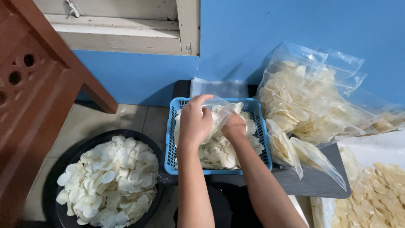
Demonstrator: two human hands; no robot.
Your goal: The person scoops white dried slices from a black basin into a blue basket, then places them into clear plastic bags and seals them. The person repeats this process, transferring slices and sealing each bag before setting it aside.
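A blue plastic basket [171,147] full of pale white chips stands in front of me. My left hand [194,122] holds the mouth of a clear plastic bag [221,110] over the basket. My right hand [234,126] is pushed into that bag, its fingers hidden among the chips. Both forearms reach in from the bottom edge.
A black round tub [55,177] heaped with white chips sits on the floor at lower left. Filled clear bags [303,97] are piled at right against the blue wall, with more chips [375,194] at lower right. Empty bags [219,88] lie behind the basket. A red-brown wooden frame [38,84] stands at left.
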